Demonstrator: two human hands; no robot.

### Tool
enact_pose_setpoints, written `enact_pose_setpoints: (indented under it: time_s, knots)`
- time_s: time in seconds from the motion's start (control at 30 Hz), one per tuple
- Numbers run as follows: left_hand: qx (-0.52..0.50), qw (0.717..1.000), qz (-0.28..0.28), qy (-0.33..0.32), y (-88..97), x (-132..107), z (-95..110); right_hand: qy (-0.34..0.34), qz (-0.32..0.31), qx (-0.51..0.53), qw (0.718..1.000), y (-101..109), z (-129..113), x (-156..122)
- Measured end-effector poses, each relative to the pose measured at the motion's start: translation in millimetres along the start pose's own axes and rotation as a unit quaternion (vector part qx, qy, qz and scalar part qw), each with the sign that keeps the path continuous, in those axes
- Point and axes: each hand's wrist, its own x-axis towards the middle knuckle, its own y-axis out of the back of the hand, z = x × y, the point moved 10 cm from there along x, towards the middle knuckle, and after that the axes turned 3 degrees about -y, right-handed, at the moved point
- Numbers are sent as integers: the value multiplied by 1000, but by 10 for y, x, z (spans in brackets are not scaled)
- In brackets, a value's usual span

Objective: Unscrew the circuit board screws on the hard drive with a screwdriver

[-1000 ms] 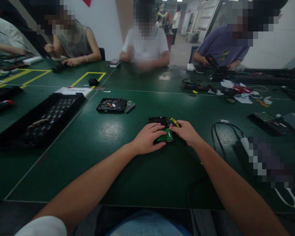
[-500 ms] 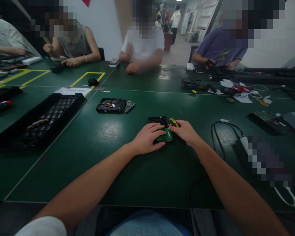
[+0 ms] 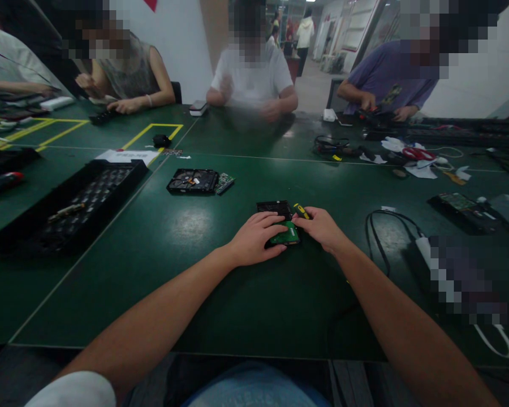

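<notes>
A hard drive (image 3: 273, 208) with a black body and a green circuit board (image 3: 292, 233) lies on the table in front of me. My left hand (image 3: 261, 237) spans it, fingers over the top and thumb along the near edge, holding it against the table. Beside its right edge, my right hand (image 3: 318, 227) pinches a yellow-and-black screwdriver (image 3: 301, 211). The handle points up and away; the tip is hidden by my fingers, so I cannot tell whether it touches a screw. Further left lie a black opened drive (image 3: 192, 181) and a small loose circuit board (image 3: 225, 183).
On the left stands a long black tray (image 3: 106, 186) with small parts inside, near a red-and-black screwdriver (image 3: 2, 184). To the right are a black cable (image 3: 368, 232), a power strip (image 3: 428, 257) and another electronic unit (image 3: 464, 212). Several people sit across the green table (image 3: 237, 316).
My hands, the hard drive and the screwdriver stay nearly in place. Across the table, the person in white has moved a hand to the right, and the person in purple has shifted their hands.
</notes>
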Motion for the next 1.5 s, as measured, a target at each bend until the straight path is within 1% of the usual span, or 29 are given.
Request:
enact_pose_setpoints:
  time_s: [0.13, 0.5, 0.8, 1.03, 1.33, 1.5]
  knots:
    - [-1, 1000, 1, -1, 5, -1, -2, 0, 1, -6, 1000, 3, 4, 4]
    - [-2, 1000, -3, 1, 14, -2, 3, -1, -9, 17, 1000, -9, -36, -23]
    - [1, 1000, -1, -3, 4, -4, -4, -22, -9, 14, 1000, -9, -32, -51]
    - [3, 1000, -1, -5, 15, 1, 10, -18, -7, 2, 1000, 3, -12, -33]
    - [6, 1000, -2, -5, 14, 10, 17, -16, -9, 21, 1000, 6, 5, -24]
    - [-1, 1000, -4, 0, 15, 9, 17, -10, -8, 2, 1000, 8, 5, -17]
